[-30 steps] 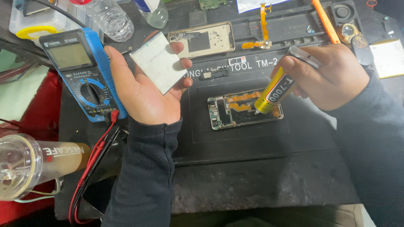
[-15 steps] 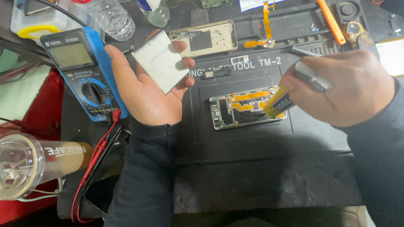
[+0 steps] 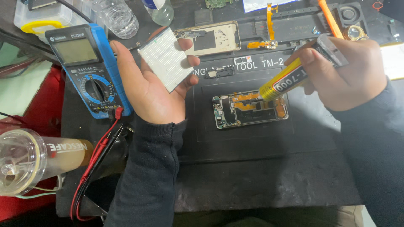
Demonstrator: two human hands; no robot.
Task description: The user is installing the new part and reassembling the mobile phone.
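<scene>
Opened phone frame (image 3: 250, 110), glossy metal rectangle, lies mid black rubbery mat (image 3: 261, 168). Above it our right hand (image 3: 347, 71) clamps yellow glue tube (image 3: 283, 82); left hand (image 3: 153, 86) cradles dotted white pad (image 3: 165, 59).

Blue multimeter (image 3: 90, 71) at ten o'clock, red and black leads (image 3: 99, 153) trailing to seven. Plastic cup (image 3: 33, 162) at eight. Clear bottle (image 3: 115, 17) at eleven. Back cover (image 3: 212, 40) at twelve, orange pry tool (image 3: 330, 19) at one.
</scene>
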